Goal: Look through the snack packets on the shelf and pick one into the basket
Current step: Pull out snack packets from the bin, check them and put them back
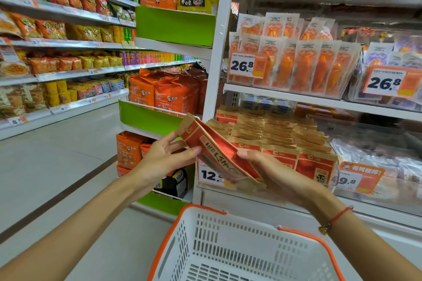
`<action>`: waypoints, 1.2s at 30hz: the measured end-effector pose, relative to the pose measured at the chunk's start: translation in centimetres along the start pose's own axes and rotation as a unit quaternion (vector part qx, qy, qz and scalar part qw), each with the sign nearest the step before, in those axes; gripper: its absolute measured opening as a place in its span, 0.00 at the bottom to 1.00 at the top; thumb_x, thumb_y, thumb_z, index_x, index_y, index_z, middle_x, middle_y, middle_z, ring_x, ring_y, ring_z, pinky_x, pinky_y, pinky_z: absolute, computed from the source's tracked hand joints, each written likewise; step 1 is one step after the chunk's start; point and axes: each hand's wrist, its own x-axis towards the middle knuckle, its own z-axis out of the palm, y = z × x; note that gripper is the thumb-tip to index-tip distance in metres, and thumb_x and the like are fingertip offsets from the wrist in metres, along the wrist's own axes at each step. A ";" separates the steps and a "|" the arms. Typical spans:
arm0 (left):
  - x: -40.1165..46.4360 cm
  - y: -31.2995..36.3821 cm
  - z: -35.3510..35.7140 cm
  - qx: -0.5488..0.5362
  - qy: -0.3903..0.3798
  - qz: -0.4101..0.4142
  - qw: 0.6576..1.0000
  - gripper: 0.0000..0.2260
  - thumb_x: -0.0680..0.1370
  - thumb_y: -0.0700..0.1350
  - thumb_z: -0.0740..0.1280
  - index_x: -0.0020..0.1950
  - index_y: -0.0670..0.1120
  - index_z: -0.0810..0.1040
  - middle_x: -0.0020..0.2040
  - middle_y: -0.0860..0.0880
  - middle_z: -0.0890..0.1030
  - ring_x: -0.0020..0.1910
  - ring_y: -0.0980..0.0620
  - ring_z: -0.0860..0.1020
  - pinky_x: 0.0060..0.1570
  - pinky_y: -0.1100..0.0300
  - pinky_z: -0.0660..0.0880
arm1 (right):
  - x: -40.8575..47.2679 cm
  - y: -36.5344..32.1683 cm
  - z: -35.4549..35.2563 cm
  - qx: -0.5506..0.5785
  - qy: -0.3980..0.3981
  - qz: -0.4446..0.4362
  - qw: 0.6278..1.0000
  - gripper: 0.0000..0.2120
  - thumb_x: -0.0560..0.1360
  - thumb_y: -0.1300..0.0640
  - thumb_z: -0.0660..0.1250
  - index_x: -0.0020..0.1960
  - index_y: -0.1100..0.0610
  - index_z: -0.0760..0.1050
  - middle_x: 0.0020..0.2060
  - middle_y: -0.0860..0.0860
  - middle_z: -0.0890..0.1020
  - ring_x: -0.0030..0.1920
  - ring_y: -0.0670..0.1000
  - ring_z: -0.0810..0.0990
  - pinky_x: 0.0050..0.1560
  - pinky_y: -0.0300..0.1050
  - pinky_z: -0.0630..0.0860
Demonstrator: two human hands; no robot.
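A red and brown paper snack packet [214, 150] with black writing hangs tilted in the air in front of the shelf, above the basket. My left hand [166, 155] holds its upper left part, thumb on the front. My right hand [276, 173] holds its lower right end from beneath, thumb on top. Rows of the same red-brown packets [274, 137] stand in a clear tray on the shelf just behind. The white basket [230, 223] with orange rim and handles sits below my hands; the part of it I can see holds nothing.
Orange sausage packs [303, 61] with 26.8 price tags fill the shelf above. An end display with green trays holds orange noodle bags [164, 93] to the left. A long aisle shelf of chip bags [57, 29] runs along the far left, with open floor between.
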 end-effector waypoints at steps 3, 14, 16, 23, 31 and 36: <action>0.8 0.8 0.1 -0.040 0.047 0.022 0.998 0.24 0.67 0.43 0.76 0.61 0.52 0.76 0.53 0.50 0.85 0.56 0.53 0.82 0.50 0.64 0.79 | 1.1 -2.8 -1.4 -0.037 -0.007 -0.017 0.999 0.18 0.75 0.43 0.59 0.62 0.47 0.76 0.54 0.49 0.84 0.56 0.50 0.82 0.57 0.43 0.78; 9.8 3.3 2.7 -0.010 0.197 0.156 0.968 0.12 0.73 0.35 0.72 0.50 0.49 0.77 0.47 0.52 0.82 0.46 0.59 0.82 0.47 0.65 0.79 | 8.0 -8.1 -6.7 -0.261 0.225 -0.192 0.919 0.14 0.77 0.62 0.66 0.60 0.50 0.78 0.51 0.39 0.78 0.51 0.36 0.77 0.45 0.31 0.75; 11.5 3.2 3.1 -0.003 0.194 0.168 0.966 0.11 0.74 0.32 0.71 0.49 0.46 0.77 0.45 0.52 0.81 0.43 0.63 0.82 0.43 0.69 0.77 | 9.0 -7.6 -7.6 -0.291 0.243 -0.188 0.906 0.17 0.74 0.61 0.70 0.61 0.49 0.78 0.52 0.41 0.79 0.52 0.42 0.78 0.50 0.42 0.79; 15.1 1.1 2.1 0.078 0.136 0.167 0.973 0.09 0.77 0.36 0.69 0.50 0.50 0.77 0.48 0.57 0.81 0.41 0.65 0.82 0.41 0.73 0.75 | 12.8 -4.9 -9.5 -0.330 0.319 -0.196 0.866 0.08 0.72 0.54 0.75 0.51 0.52 0.83 0.42 0.45 0.85 0.44 0.43 0.82 0.49 0.49 0.80; 17.3 -0.4 0.9 0.098 0.108 0.132 0.981 0.16 0.80 0.40 0.64 0.65 0.54 0.69 0.61 0.54 0.75 0.55 0.62 0.76 0.53 0.68 0.75 | 15.7 -2.1 -10.0 -0.283 0.353 -0.213 0.866 0.04 0.74 0.55 0.73 0.48 0.51 0.83 0.38 0.44 0.85 0.39 0.40 0.83 0.43 0.41 0.81; 17.7 -1.3 1.3 0.126 0.066 0.076 0.987 0.13 0.82 0.42 0.60 0.66 0.50 0.68 0.65 0.52 0.72 0.62 0.59 0.70 0.51 0.75 0.68 | 17.0 -0.8 -11.0 -0.320 0.358 -0.141 0.866 0.06 0.73 0.53 0.73 0.46 0.55 0.82 0.40 0.49 0.85 0.41 0.44 0.84 0.45 0.44 0.82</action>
